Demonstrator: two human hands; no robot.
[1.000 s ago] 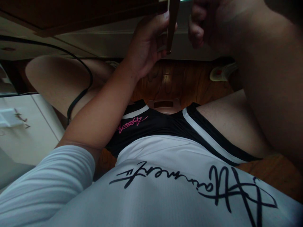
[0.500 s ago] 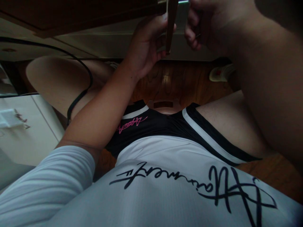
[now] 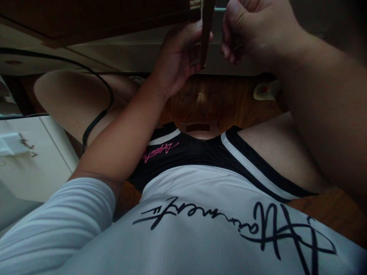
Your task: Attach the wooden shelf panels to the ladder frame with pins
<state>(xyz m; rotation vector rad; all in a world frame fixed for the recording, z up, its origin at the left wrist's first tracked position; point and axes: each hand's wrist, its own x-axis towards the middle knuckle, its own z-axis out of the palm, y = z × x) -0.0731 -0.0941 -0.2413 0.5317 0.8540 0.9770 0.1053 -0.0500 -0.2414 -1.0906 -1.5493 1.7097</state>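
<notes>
My left hand (image 3: 177, 53) is closed around a thin wooden board (image 3: 205, 38), seen nearly edge-on at the top of the head view. Its thumb lies on the near side and a fingertip shows past the far side. The board's upper end runs out of the frame. Just right of the board, apart from it, my right hand (image 3: 252, 30) is closed, fingers curled under the thumb. What those fingers hold, if anything, is hidden. A narrow pale bluish strip (image 3: 220, 8) shows between the board and my right hand.
A dark wooden tabletop edge (image 3: 114, 23) spans the upper left. A black cable (image 3: 97, 74) loops over my left leg. A white cabinet (image 3: 37, 164) stands at left. Under me are a brownish plastic stool (image 3: 197, 134) and a wooden floor (image 3: 229, 103).
My right hand has moved down and slightly left, so that its thumb shows more fully. My left hand still grips the board in nearly the same place.
</notes>
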